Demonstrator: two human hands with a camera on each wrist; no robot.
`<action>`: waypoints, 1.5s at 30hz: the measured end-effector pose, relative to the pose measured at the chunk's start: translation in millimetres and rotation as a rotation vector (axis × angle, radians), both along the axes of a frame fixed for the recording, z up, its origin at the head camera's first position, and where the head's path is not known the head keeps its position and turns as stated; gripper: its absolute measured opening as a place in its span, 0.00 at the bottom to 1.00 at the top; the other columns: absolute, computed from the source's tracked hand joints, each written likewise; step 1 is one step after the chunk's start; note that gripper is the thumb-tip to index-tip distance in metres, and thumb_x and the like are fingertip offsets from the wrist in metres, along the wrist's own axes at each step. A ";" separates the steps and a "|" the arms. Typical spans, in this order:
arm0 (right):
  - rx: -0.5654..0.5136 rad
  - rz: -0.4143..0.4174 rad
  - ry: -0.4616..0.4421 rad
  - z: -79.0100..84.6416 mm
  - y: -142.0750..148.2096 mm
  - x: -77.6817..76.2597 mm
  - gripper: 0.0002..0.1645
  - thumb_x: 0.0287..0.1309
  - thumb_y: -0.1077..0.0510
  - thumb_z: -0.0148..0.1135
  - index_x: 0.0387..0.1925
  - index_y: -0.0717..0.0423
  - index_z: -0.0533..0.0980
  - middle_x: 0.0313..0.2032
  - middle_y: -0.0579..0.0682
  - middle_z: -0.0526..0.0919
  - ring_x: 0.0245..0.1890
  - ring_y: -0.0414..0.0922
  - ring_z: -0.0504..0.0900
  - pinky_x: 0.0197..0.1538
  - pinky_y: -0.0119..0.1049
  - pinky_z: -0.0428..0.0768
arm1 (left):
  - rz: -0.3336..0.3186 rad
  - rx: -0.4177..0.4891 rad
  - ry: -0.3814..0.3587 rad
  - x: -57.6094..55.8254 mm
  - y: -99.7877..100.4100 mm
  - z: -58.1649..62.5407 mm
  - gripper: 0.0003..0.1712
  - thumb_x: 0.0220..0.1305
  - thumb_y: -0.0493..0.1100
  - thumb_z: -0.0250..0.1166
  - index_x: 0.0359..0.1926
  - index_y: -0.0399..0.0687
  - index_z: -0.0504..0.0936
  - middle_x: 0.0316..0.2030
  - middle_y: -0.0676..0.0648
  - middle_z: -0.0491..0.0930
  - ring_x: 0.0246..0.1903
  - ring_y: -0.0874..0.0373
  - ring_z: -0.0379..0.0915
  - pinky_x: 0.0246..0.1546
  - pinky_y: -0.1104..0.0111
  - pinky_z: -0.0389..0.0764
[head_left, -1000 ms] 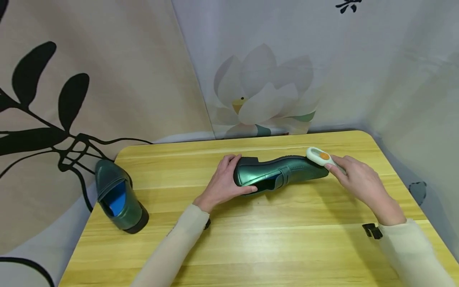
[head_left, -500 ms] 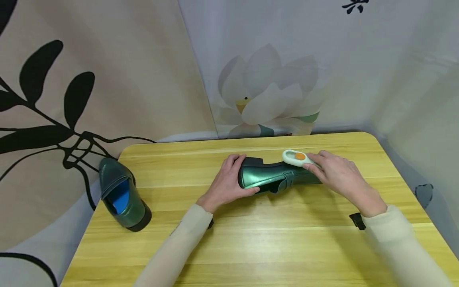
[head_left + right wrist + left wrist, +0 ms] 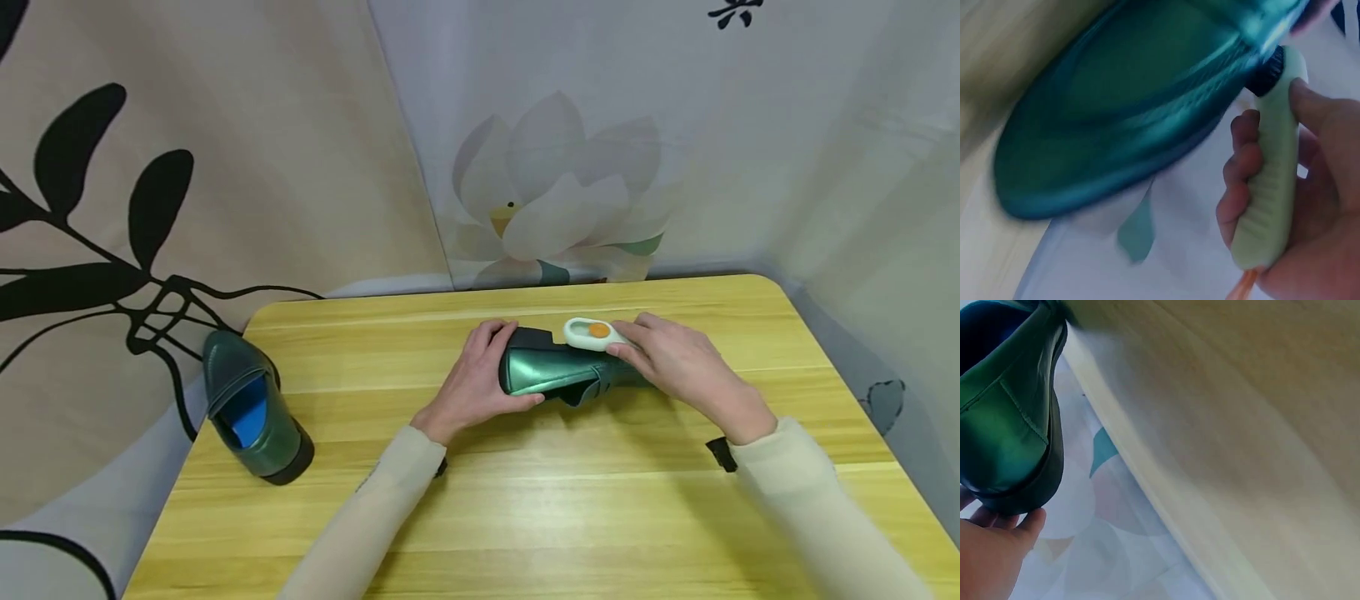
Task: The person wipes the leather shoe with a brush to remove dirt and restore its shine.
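A shiny green loafer (image 3: 551,368) lies on its side over the table, its black sole turned toward the back. My left hand (image 3: 480,379) grips it by the heel, fingers behind and thumb along the opening. In the left wrist view the heel of the loafer (image 3: 1004,437) rests against the fingertips. My right hand (image 3: 671,358) holds a white shoe brush (image 3: 588,333) with an orange patch. Its dark bristles are at the sole's edge near the heel. The right wrist view shows fingers wrapped round the ribbed brush handle (image 3: 1266,187) and an orange cord at its end.
A second green loafer (image 3: 258,408) with a blue insole stands at the table's left edge. The wooden table (image 3: 570,517) has its back edge close to a printed cloth curtain (image 3: 562,167).
My right hand has drawn the brush leftward along the sole, from the toe to near the heel. The left hand keeps its grip, and the loafer's toe has tilted slightly.
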State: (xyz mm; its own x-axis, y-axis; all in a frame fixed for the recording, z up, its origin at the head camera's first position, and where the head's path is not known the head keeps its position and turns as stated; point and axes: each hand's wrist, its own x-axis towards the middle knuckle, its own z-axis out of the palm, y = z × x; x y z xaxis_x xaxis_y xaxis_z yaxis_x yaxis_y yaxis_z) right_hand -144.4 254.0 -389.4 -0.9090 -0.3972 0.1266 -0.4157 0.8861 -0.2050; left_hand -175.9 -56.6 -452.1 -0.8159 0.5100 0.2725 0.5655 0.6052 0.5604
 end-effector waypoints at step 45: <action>-0.164 -0.055 0.328 -26.5 -72.9 42.7 0.27 0.70 0.53 0.66 0.62 0.66 0.77 0.34 0.57 0.81 0.20 0.47 0.75 0.17 0.40 0.75 | 0.196 -0.015 0.182 3.0 28.3 -8.0 0.62 0.47 0.66 0.81 0.73 0.36 0.67 0.64 0.37 0.67 0.61 0.43 0.67 0.61 0.55 0.76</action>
